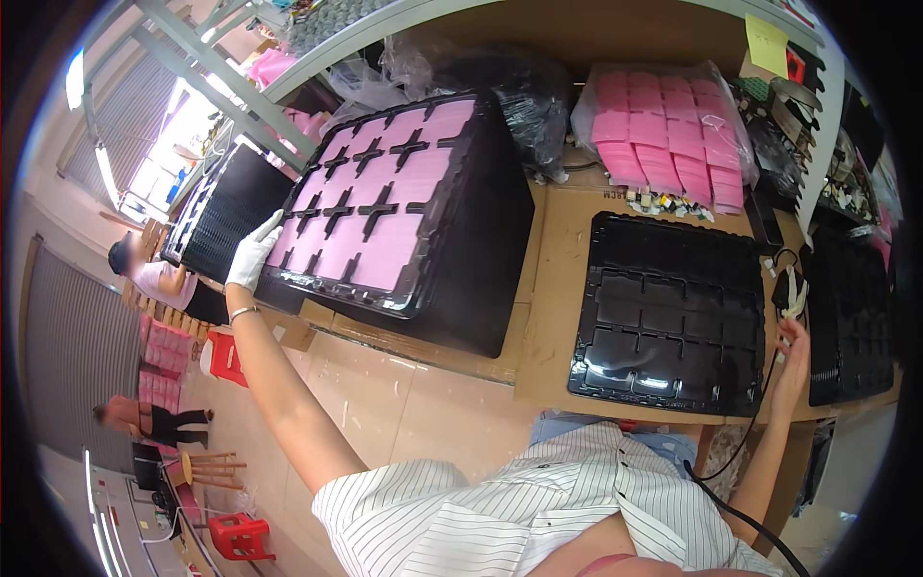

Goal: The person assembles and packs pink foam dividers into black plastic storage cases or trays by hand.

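Observation:
My left hand (253, 258), in a white glove, lies against the left edge of a tall black stack of trays (486, 240). Its fingers stretch along the rim. In the top tray, pink sheets (361, 212) fill compartments split by black cross-shaped dividers. My bare right hand (792, 356) is at the right side of an empty black plastic tray (668, 313) with shallow compartments. Its fingers are loosely bent and apart. Just beyond the fingertips lies a pale cream object (794, 293) that I cannot make out; a thin black cable runs past that hand.
A clear bag of pink sheets (668, 135) and small connector-like parts (668, 204) lie behind the tray on cardboard (553, 260). More black trays (851, 317) stand at right. Another tray stack (226, 207) stands at left. Two people and red stools (238, 537) are farther off.

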